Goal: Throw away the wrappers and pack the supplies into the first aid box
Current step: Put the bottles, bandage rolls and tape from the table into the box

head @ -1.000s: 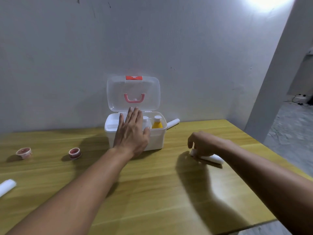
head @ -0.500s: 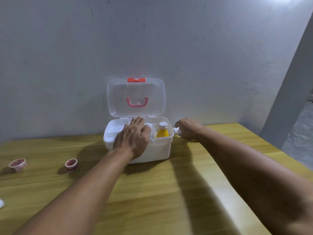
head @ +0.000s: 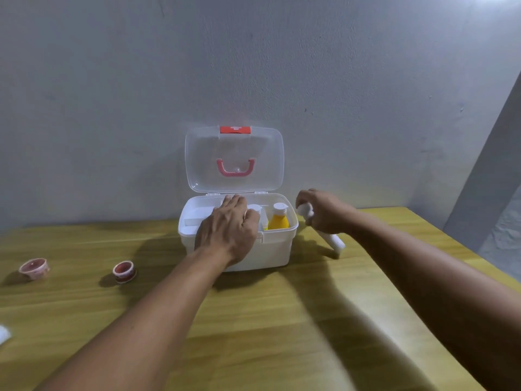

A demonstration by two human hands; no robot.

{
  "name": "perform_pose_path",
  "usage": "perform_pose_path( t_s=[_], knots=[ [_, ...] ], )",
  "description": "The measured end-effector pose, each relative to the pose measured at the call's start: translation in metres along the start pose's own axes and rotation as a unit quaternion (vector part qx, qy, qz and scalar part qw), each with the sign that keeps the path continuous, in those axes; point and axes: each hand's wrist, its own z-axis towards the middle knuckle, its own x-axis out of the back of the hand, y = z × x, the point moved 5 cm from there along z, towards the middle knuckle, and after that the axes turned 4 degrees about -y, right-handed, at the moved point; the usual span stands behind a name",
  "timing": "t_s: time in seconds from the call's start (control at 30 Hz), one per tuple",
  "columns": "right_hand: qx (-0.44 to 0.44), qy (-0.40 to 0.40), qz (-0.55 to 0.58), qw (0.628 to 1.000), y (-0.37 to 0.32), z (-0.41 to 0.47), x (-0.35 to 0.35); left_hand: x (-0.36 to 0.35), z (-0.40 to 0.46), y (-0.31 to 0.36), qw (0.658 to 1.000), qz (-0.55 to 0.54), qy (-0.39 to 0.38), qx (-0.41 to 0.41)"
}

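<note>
The white first aid box (head: 277,248) stands open against the wall, its clear lid (head: 234,159) upright with a pink handle. Inside it I see a yellow bottle (head: 278,220) with a white cap and a white-capped bottle (head: 255,208) beside it. My left hand (head: 228,230) lies flat on the box's front rim, fingers together, holding the box steady. Just right of the box, my right hand (head: 320,211) is closed around white bandage rolls (head: 332,241); one end pokes out at the thumb, another slants down to the table.
Two small red tape rolls (head: 124,271) (head: 34,268) sit on the wooden table (head: 253,334) at the left. A white item (head: 4,334) shows at the left edge. The table's right edge runs close by my right forearm; the wall stands behind the box.
My right hand, which first gripped a white roll on the table at the right, reached behind the box's right side and has now lifted white rolls there. My left hand stays on the box.
</note>
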Motion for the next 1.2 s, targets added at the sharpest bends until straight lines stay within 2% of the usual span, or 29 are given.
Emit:
perform_pose_path(
  t_s=[0.13, 0.27, 0.33, 0.43, 0.63, 0.8, 0.9, 0.97, 1.07, 1.2],
  knots=[
    [-0.003, 0.091, 0.159, 0.983, -0.013, -0.032, 0.052, 0.004, 0.000, 0.003, 1.000, -0.019, 0.009, -0.016],
    [0.029, 0.051, 0.393, 0.918, -0.039, -0.060, 0.085, 0.012, -0.004, 0.008, 0.997, -0.072, 0.006, -0.019],
    [0.031, 0.029, 0.442, 0.896, -0.050, -0.066, 0.089, 0.018, -0.007, 0.010, 0.995, -0.092, 0.023, -0.038],
    [0.018, 0.001, 0.481, 0.876, -0.066, -0.070, 0.081, 0.028, -0.014, 0.002, 0.995, -0.028, 0.070, -0.060],
    [0.011, -0.009, 0.467, 0.884, -0.080, -0.069, 0.065, 0.024, -0.027, -0.009, 0.993, 0.096, 0.022, -0.063],
    [-0.017, -0.051, 0.387, 0.921, -0.092, -0.064, 0.044, 0.011, -0.029, -0.019, 0.984, 0.167, -0.058, -0.012],
    [-0.022, -0.056, 0.337, 0.940, -0.092, -0.059, 0.037, 0.011, -0.027, -0.018, 0.982, 0.176, -0.073, -0.006],
    [-0.016, -0.040, 0.341, 0.939, -0.090, -0.059, 0.042, 0.010, -0.026, -0.019, 0.980, 0.180, -0.088, -0.003],
    [-0.003, 0.029, 0.352, 0.936, -0.088, -0.061, 0.064, 0.010, -0.027, -0.020, 0.979, 0.180, -0.098, -0.002],
    [0.009, 0.232, 0.340, 0.911, -0.080, -0.063, 0.094, 0.012, -0.029, -0.018, 0.975, 0.195, -0.105, -0.004]
  ],
)
